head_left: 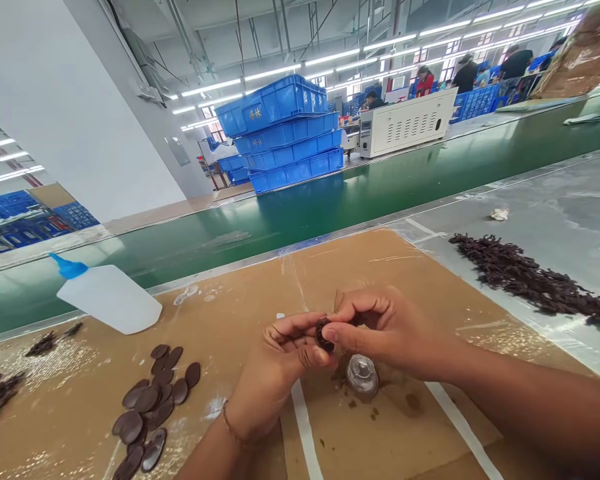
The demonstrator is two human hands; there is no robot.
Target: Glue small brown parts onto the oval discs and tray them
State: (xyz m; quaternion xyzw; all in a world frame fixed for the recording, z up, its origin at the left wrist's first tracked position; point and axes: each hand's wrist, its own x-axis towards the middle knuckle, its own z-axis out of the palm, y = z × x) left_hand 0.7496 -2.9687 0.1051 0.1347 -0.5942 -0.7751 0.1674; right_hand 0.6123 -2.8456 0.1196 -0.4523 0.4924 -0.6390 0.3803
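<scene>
Item in hand: one small dark disc (pixel 323 333), pinched between my left hand (pixel 275 377) and right hand (pixel 387 333), fingers of both closed on it, above the near middle of the surface (pixel 260 280).

Directly below: a small glass-like cap or jar (pixel 363 375); I cannot tell which.

Near left: a loose pile of dark oval pieces (pixel 150 407).

Far left: a white squeeze bottle (pixel 107 297) lying on its side, blue nozzle.

Right edge: a dark heap of stringy bits (pixel 535 280).

Step, as I judge it: fitting or working the disc. The next move calls for a steady two-handed pinch.
</scene>
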